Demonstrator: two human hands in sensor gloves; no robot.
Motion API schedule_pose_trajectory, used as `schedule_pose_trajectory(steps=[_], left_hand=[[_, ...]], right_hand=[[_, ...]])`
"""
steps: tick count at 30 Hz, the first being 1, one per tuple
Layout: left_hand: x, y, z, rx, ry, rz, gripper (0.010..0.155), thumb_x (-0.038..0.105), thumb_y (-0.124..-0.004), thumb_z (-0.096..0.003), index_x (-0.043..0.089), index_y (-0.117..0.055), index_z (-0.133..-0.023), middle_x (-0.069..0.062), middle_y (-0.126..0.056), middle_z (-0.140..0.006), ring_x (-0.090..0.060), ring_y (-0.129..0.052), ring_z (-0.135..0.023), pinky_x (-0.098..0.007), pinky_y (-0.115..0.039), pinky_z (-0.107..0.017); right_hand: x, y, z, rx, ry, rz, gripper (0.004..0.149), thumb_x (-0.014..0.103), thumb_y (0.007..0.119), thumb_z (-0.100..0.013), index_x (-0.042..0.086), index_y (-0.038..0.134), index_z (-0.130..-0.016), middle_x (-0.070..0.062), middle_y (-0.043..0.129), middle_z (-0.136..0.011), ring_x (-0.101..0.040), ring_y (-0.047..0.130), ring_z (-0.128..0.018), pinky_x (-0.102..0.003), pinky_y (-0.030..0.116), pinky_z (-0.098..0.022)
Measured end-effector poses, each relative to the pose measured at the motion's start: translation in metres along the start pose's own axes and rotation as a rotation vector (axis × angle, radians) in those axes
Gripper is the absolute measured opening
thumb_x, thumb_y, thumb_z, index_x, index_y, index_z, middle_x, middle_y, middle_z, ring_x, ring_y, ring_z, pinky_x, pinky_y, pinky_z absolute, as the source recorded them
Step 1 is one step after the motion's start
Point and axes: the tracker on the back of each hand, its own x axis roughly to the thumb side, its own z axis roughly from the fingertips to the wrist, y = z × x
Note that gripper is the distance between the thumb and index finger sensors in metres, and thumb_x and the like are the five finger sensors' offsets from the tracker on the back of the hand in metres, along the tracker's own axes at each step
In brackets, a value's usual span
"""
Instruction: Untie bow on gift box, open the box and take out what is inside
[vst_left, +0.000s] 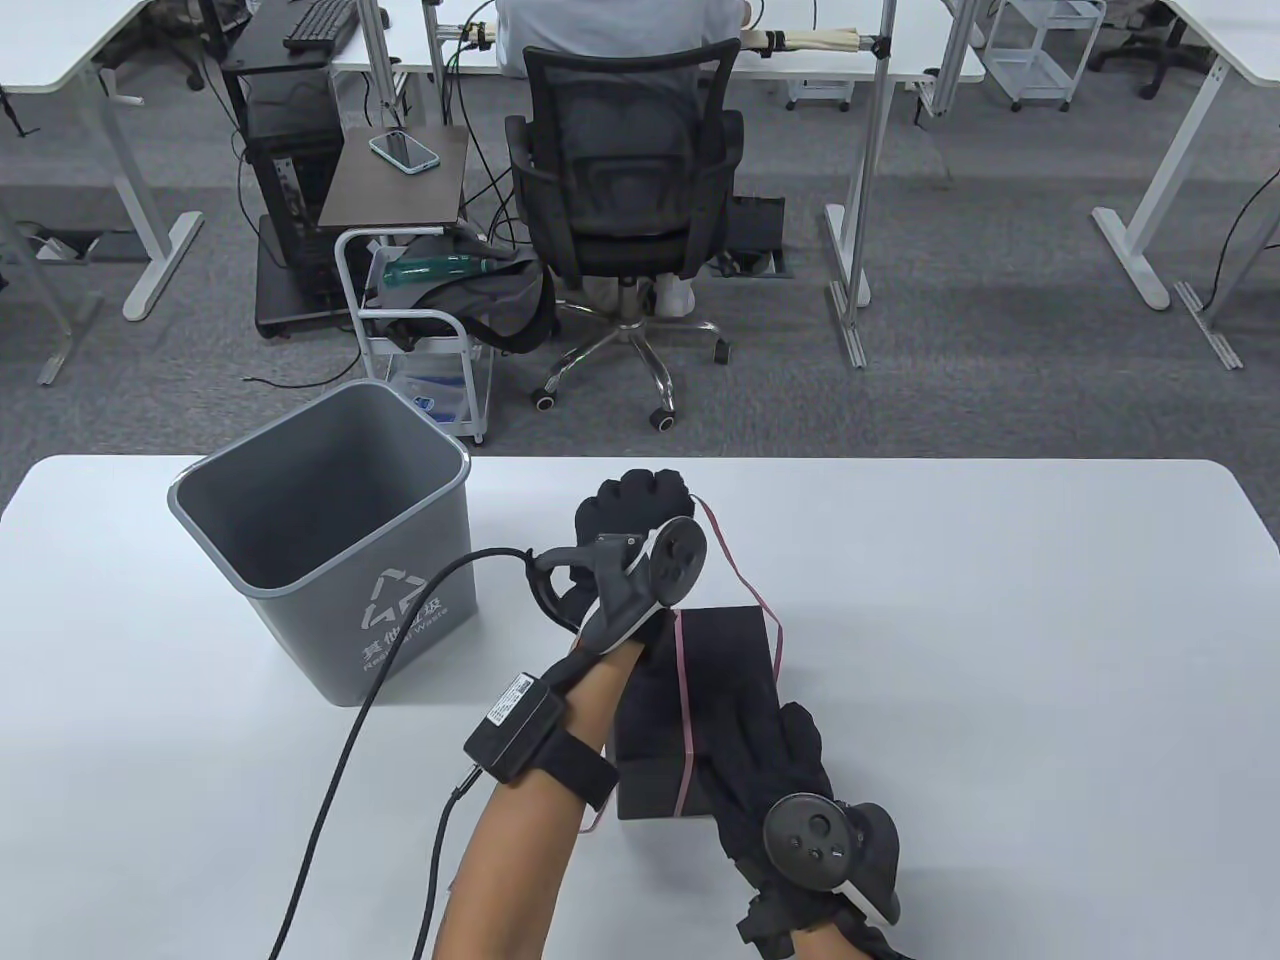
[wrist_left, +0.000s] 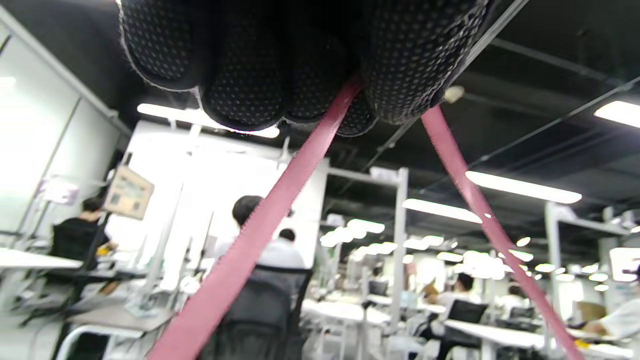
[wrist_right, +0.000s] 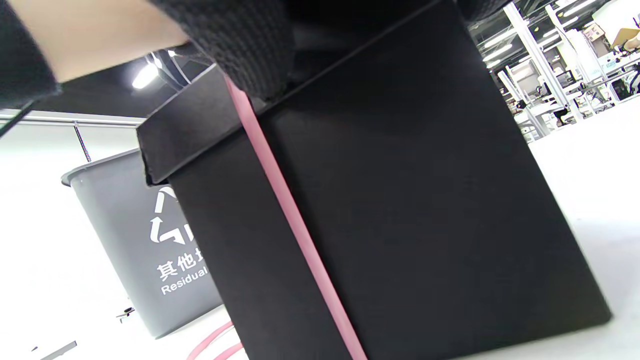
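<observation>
Ribbon (wrist_left: 280, 200) is slack and drawn up off the box (vst_left: 725, 650), so the bow looks undone, though one band remains round the box side and its lid (wrist_right: 190, 125) is on. Box stands on the worktop (vst_left: 1000, 650), right of a grey bin (vst_left: 320, 540). Left hand (vst_left: 640, 510) is raised beyond the box, fingers (wrist_left: 250, 75) curled round two ribbon strands. Right hand (vst_left: 780, 770) rests on the lid, fingers extended. Left to do: clear ribbon, lift lid, remove contents.

Left hand (vst_left: 640, 510) lifts pink ribbon (vst_left: 735, 575); right hand (vst_left: 780, 770) rests on black box (vst_left: 725, 640).
</observation>
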Motion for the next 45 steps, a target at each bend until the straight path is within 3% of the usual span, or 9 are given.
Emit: schedule_pose_trajectory(steps=[3, 7, 12, 16, 23, 27, 32, 36, 45], left_hand=[[-0.009, -0.015, -0.006, -0.133, 0.053, 0.019, 0.047, 0.041, -0.088, -0.0536, 0.031, -0.082, -0.099, -0.002, -0.089, -0.095, -0.028, -0.093, -0.081, -0.045, -0.080, -0.065], [-0.019, -0.018, -0.007, -0.227, 0.074, 0.025, 0.055, 0.040, -0.089, -0.0542, 0.029, -0.074, -0.106, -0.006, -0.081, -0.105, -0.031, -0.089, -0.086, -0.046, -0.078, -0.066], [-0.030, -0.002, -0.004, -0.251, 0.066, -0.015, 0.052, 0.038, -0.089, -0.0541, 0.027, -0.077, -0.104, -0.007, -0.086, -0.100, -0.025, -0.101, -0.062, -0.040, -0.087, -0.051], [-0.033, 0.024, 0.013, -0.263, 0.001, 0.044, 0.050, 0.039, -0.087, -0.0552, 0.025, -0.079, -0.102, -0.008, -0.091, -0.095, -0.027, -0.103, -0.059, -0.041, -0.087, -0.049], [-0.020, 0.050, 0.064, -0.441, -0.083, 0.128, 0.055, 0.046, -0.085, -0.0565, 0.016, -0.080, -0.102, -0.013, -0.094, -0.091, -0.028, -0.104, -0.054, -0.040, -0.088, -0.044], [-0.001, 0.030, 0.085, -0.650, -0.068, -0.001, 0.063, 0.055, -0.079, -0.0579, 0.013, -0.076, -0.104, -0.015, -0.092, -0.093, -0.027, -0.104, -0.055, -0.038, -0.088, -0.043], [0.015, 0.006, 0.088, -0.612, -0.024, -0.165, 0.065, 0.059, -0.080, -0.0552, 0.012, -0.081, -0.100, -0.014, -0.096, -0.085, -0.023, -0.105, -0.045, -0.035, -0.090, -0.037], [0.023, 0.001, 0.078, -0.751, 0.013, -0.216, 0.069, 0.061, -0.082, -0.0529, 0.014, -0.076, -0.103, -0.015, -0.091, -0.090, -0.025, -0.104, -0.050, -0.037, -0.089, -0.041], [0.027, -0.012, 0.066, -0.845, 0.035, -0.213, 0.048, 0.041, -0.084, -0.0555, 0.014, -0.078, -0.095, -0.016, -0.087, -0.079, -0.025, -0.100, -0.044, -0.039, -0.086, -0.038]], right_hand=[[0.000, -0.001, -0.001, 0.007, 0.006, -0.008, 0.064, 0.038, 0.075, -0.062, 0.023, 0.049, -0.119, -0.011, 0.034, -0.122, -0.059, 0.035, -0.096, -0.058, 0.048, -0.074], [-0.001, -0.001, -0.001, 0.008, 0.008, -0.010, 0.064, 0.038, 0.075, -0.062, 0.023, 0.049, -0.119, -0.011, 0.034, -0.122, -0.059, 0.036, -0.096, -0.058, 0.048, -0.074], [-0.001, -0.001, -0.001, 0.008, 0.008, -0.013, 0.064, 0.038, 0.075, -0.062, 0.023, 0.048, -0.119, -0.011, 0.034, -0.122, -0.059, 0.035, -0.096, -0.058, 0.048, -0.074], [-0.002, 0.000, -0.001, 0.007, 0.008, -0.018, 0.064, 0.037, 0.075, -0.062, 0.023, 0.048, -0.119, -0.011, 0.033, -0.122, -0.059, 0.035, -0.096, -0.058, 0.048, -0.074], [-0.003, -0.001, -0.001, 0.008, 0.008, -0.034, 0.064, 0.037, 0.075, -0.062, 0.023, 0.049, -0.119, -0.010, 0.033, -0.122, -0.058, 0.035, -0.096, -0.058, 0.048, -0.074], [-0.003, 0.000, 0.000, 0.002, 0.000, -0.032, 0.064, 0.037, 0.075, -0.062, 0.023, 0.049, -0.118, -0.010, 0.034, -0.122, -0.058, 0.036, -0.096, -0.058, 0.048, -0.074], [-0.001, 0.000, 0.002, -0.008, -0.004, -0.019, 0.066, 0.036, 0.075, -0.062, 0.017, 0.048, -0.118, -0.011, 0.035, -0.122, -0.058, 0.037, -0.095, -0.057, 0.048, -0.074], [0.004, -0.001, 0.003, -0.009, 0.001, 0.021, 0.065, 0.037, 0.075, -0.062, 0.015, 0.049, -0.118, -0.013, 0.037, -0.121, -0.059, 0.040, -0.094, -0.058, 0.051, -0.073], [0.003, -0.002, -0.002, -0.008, 0.021, 0.030, 0.068, 0.042, 0.078, -0.061, 0.019, 0.050, -0.118, -0.011, 0.040, -0.121, -0.058, 0.044, -0.094, -0.061, 0.051, -0.072]])
